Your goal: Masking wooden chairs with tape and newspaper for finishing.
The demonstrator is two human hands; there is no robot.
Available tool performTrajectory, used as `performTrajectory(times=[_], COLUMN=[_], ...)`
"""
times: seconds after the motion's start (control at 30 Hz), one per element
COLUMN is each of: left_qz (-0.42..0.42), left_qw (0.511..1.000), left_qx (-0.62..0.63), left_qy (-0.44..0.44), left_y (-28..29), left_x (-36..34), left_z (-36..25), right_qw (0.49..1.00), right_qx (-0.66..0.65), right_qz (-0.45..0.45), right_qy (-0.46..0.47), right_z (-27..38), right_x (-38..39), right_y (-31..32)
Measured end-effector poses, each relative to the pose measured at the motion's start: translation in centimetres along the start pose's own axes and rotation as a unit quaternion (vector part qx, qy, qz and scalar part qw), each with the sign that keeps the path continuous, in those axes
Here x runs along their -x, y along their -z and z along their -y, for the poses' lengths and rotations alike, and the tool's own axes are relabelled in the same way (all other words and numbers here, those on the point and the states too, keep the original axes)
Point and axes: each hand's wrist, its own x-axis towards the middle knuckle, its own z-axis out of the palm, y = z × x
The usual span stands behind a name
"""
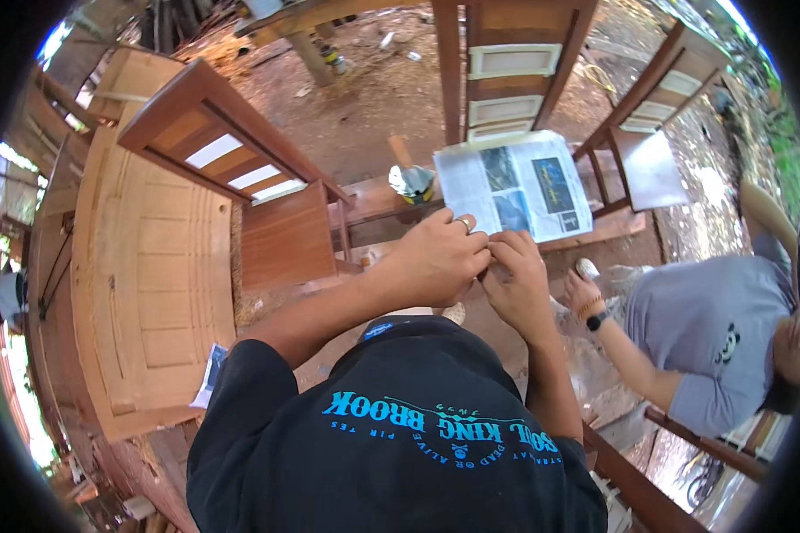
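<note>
A sheet of printed newspaper [516, 182] covers the seat of the wooden chair [500, 22] in front of me. Just off the sheet's near edge, my left hand [440, 256] and my right hand [516, 282] meet with bent fingers pinched together. Whatever lies between the fingertips is too small and hidden to name. A ring shows on a left finger. Left of the newspaper, a crumpled silvery wrapping with a dark and yellow rim [412, 184] sits on a wooden plank, close to an upright brown handle-like piece [401, 151].
A brown chair [284, 233] stands left, another [656, 164] right; pale strips mark their backs. A large carved wooden panel [160, 302] leans farther left. At right, a person in a grey shirt [711, 311] holds a small pale object [586, 266]. Shavings litter the ground.
</note>
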Motion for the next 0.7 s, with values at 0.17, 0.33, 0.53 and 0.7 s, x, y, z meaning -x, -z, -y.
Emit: performTrajectory(times=[0.17,0.33,0.53,0.7], left_qz=[-0.014,-0.063,-0.001,0.052], left_qw=[1.000,0.992,0.856,0.749], left_qx=[0.001,0.094,0.472,0.598], left_qy=[-0.005,0.051,0.209,0.280], left_y=[-0.1,-0.1,-9.6,-13.6], left_x=[-0.7,-0.5,4.3,4.7], left_z=[0.7,1.3,5.8,6.7], right_qw=[0.999,0.989,0.982,0.967], right_qx=[0.033,0.045,-0.016,-0.042], right_qz=[-0.032,-0.108,-0.129,-0.184], right_qy=[-0.025,-0.094,-0.137,-0.168], right_z=[1.0,2.3,3.6,2.3], right_x=[0.4,0.1,-3.3,-4.4], right_y=[0.5,1.5,2.7,4.4])
